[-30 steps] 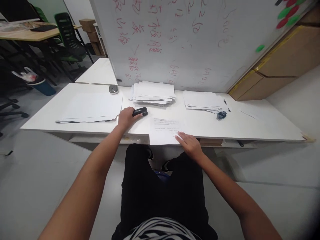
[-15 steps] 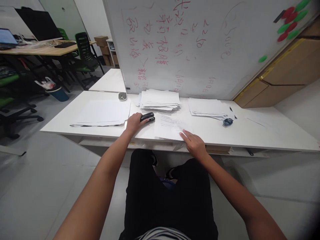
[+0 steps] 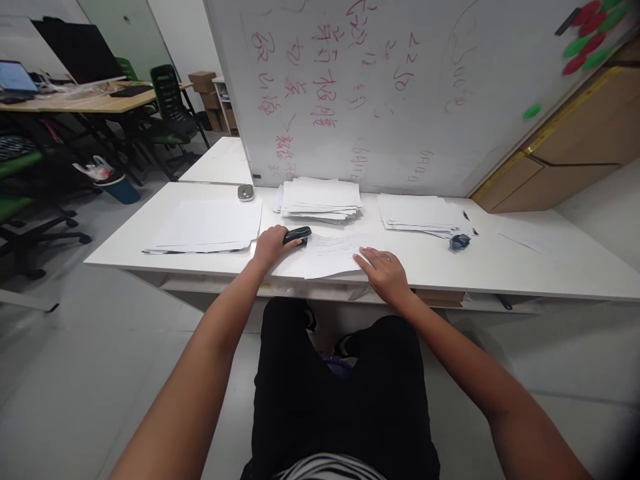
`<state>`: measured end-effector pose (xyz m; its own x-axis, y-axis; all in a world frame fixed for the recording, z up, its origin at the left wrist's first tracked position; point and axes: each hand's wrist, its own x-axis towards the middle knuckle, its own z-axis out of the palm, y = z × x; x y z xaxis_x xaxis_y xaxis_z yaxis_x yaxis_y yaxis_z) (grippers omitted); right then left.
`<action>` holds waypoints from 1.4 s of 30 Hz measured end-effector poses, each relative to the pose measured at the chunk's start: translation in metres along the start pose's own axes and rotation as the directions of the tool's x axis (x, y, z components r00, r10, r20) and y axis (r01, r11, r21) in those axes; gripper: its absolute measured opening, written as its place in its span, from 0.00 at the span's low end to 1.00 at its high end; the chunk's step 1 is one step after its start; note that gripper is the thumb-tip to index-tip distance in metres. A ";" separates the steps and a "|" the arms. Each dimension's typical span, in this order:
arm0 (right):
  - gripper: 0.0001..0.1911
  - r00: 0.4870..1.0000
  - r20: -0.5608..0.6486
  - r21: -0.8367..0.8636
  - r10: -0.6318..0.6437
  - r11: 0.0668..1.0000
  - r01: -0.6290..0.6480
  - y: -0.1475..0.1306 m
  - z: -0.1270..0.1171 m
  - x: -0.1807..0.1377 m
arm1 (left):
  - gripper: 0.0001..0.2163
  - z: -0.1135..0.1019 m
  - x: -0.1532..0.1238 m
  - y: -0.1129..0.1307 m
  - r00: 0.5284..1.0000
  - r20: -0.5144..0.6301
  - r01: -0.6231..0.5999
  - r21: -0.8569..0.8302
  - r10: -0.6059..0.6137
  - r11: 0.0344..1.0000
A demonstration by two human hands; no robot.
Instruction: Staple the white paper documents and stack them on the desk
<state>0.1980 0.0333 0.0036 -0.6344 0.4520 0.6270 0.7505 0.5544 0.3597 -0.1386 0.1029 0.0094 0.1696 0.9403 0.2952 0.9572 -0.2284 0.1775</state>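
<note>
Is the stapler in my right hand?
No, the left hand holds the black stapler, while the right hand touches a paper sheet.

Both arms (image 3: 200, 360) reach forward, left hand (image 3: 271, 247) curled, right hand (image 3: 387, 275) palm down.

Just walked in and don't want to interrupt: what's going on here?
A person at a white desk has a black stapler in their left hand, at the left edge of a printed sheet. Their right hand is on the sheet's right side. Whether the stapler grips the sheet can't be made out. A paper pile lies left of the stapler.
</note>
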 end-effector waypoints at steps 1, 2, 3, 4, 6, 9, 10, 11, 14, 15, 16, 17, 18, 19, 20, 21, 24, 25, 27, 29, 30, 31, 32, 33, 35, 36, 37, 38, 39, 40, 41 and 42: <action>0.19 1.000 -0.006 0.003 0.014 1.000 -0.014 0.001 0.000 0.002 | 0.20 0.000 0.000 0.000 1.000 -0.001 0.002 0.001 -0.002 1.000; 0.19 0.999 -0.014 0.003 0.029 1.000 -0.029 0.002 -0.001 0.004 | 0.20 0.001 0.000 -0.001 1.000 -0.004 0.002 0.001 -0.002 1.000; 0.20 0.999 -0.025 -0.001 0.045 0.999 -0.045 0.003 -0.001 0.006 | 0.20 0.001 0.001 -0.001 1.000 -0.006 -0.001 0.003 0.001 1.000; 0.20 0.998 -0.036 -0.007 0.060 0.998 -0.060 0.004 -0.001 0.008 | 0.20 0.001 0.001 -0.001 1.000 -0.006 -0.003 0.004 0.003 1.000; 0.21 0.994 -0.055 -0.017 0.090 0.996 -0.092 0.006 -0.001 0.013 | 0.20 0.002 0.001 -0.002 1.000 0.000 -0.007 0.005 0.007 1.000; 0.22 0.989 -0.052 -0.005 0.135 0.991 -0.136 0.006 0.001 0.020 | 0.20 0.002 0.001 -0.002 1.000 0.010 -0.004 0.010 0.004 1.000; 0.22 0.988 -0.046 0.005 0.150 0.989 -0.150 0.006 0.001 0.023 | 0.20 0.002 0.001 -0.002 1.000 0.010 -0.001 0.012 0.001 1.000; 0.23 0.985 -0.038 0.017 0.166 0.986 -0.165 0.006 0.002 0.025 | 0.20 0.002 0.001 -0.002 1.000 0.010 0.001 0.012 -0.001 1.000; 0.24 0.977 -0.027 0.055 0.209 0.977 -0.208 0.004 0.003 0.032 | 0.21 0.001 0.001 -0.002 1.000 0.018 0.018 0.009 -0.018 1.000; 0.24 0.974 -0.028 0.065 0.224 0.973 -0.222 0.003 0.003 0.035 | 0.21 0.000 0.001 -0.002 1.000 0.022 0.022 0.005 -0.022 1.000; 0.24 0.971 -0.026 0.070 0.237 0.970 -0.234 0.003 0.003 0.039 | 0.21 0.000 0.001 -0.001 0.999 0.025 0.027 -0.001 -0.027 1.000; 0.24 0.968 -0.022 0.072 0.249 0.966 -0.246 0.003 0.003 0.043 | 0.21 0.000 0.001 -0.001 0.999 0.024 0.032 -0.007 -0.031 0.999; 0.23 0.966 -0.014 0.070 0.260 0.964 -0.258 0.003 0.002 0.048 | 0.21 -0.001 0.001 -0.001 0.999 0.022 0.037 -0.012 -0.036 0.999; 0.23 0.963 -0.003 0.066 0.271 0.961 -0.270 0.004 0.001 0.055 | 0.21 -0.001 0.001 -0.001 0.999 0.018 0.041 -0.016 -0.040 0.999; 0.22 0.959 0.010 0.059 0.282 0.958 -0.282 0.004 -0.001 0.062 | 0.20 -0.001 0.001 -0.001 0.999 0.015 0.046 -0.018 -0.046 0.999; 0.22 0.956 0.024 0.051 0.291 0.955 -0.292 0.006 -0.002 0.069 | 0.20 -0.001 0.001 -0.001 0.999 0.014 0.053 -0.019 -0.052 0.998; 0.21 0.953 0.068 0.029 0.296 0.954 -0.299 0.011 -0.008 0.094 | 0.21 0.000 0.002 -0.002 0.998 0.011 0.068 -0.022 -0.068 0.997; 0.20 0.953 0.082 0.024 0.290 0.956 -0.293 0.013 -0.010 0.102 | 0.21 0.000 0.002 -0.002 0.997 0.011 0.073 -0.023 -0.072 0.997; 0.20 0.956 0.109 0.019 0.273 0.961 -0.276 0.018 -0.014 0.115 | 0.21 0.001 0.003 -0.003 0.997 0.012 0.080 -0.027 -0.080 0.996; 0.20 0.959 0.140 0.015 0.247 0.968 -0.252 0.021 -0.017 0.124 | 0.21 0.001 0.004 -0.003 0.996 0.012 0.087 -0.034 -0.087 0.996; 0.19 0.960 0.159 0.013 0.232 0.971 -0.237 0.023 -0.019 0.128 | 0.21 0.001 0.004 -0.003 0.996 0.009 0.092 -0.040 -0.092 0.995; 0.18 0.959 0.181 0.010 0.217 0.975 -0.222 0.025 -0.020 0.131 | 0.21 0.001 0.003 -0.003 0.995 0.005 0.098 -0.047 -0.098 0.994; 0.17 0.958 0.204 0.005 0.203 0.978 -0.209 0.027 -0.021 0.133 | 0.21 0.001 0.003 -0.003 0.994 0.002 0.105 -0.052 -0.105 0.993; 0.16 0.955 0.225 -0.002 0.194 0.980 -0.199 0.028 -0.023 0.134 | 0.22 0.000 0.003 -0.002 0.994 0.000 0.112 -0.056 -0.112 0.992; 0.15 0.948 0.259 -0.021 0.183 0.983 -0.184 0.031 -0.025 0.134 | 0.21 -0.001 0.002 -0.001 0.991 0.001 0.135 -0.064 -0.135 0.989; 0.15 0.946 0.272 -0.031 0.177 0.984 -0.176 0.033 -0.026 0.133 | 0.21 -0.002 0.002 -0.001 0.989 0.004 0.149 -0.071 -0.149 0.986; 0.15 0.943 0.284 -0.039 0.172 0.985 -0.167 0.034 -0.026 0.131 | 0.21 -0.003 0.001 0.000 0.987 0.007 0.163 -0.081 -0.163 0.983; 0.14 0.940 0.298 -0.045 0.164 0.986 -0.158 0.036 -0.026 0.128 | 0.21 -0.004 0.001 0.001 0.985 0.007 0.174 -0.091 -0.174 0.980; 0.14 0.938 0.310 -0.047 0.153 0.988 -0.145 0.037 -0.026 0.125 | 0.20 -0.004 0.000 0.001 0.983 0.007 0.182 -0.100 -0.182 0.978; 0.14 0.938 0.318 -0.047 0.139 0.990 -0.131 0.038 -0.025 0.121 | 0.20 -0.005 0.000 0.002 0.983 0.005 0.184 -0.105 -0.184 0.977; 0.16 0.939 0.321 -0.047 0.123 0.992 -0.114 0.040 -0.024 0.117 | 0.20 -0.005 0.000 0.002 0.983 0.002 0.184 -0.106 -0.184 0.977; 0.18 0.941 0.321 -0.047 0.102 0.995 -0.092 0.041 -0.023 0.112 | 0.20 -0.006 -0.001 0.003 0.983 -0.001 0.184 -0.105 -0.185 0.977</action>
<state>0.1616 0.0905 0.1046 -0.5800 0.7068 0.4050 0.8136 0.4771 0.3324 -0.1374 0.1001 0.0149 -0.0106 0.9661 0.2579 0.9422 -0.0767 0.3262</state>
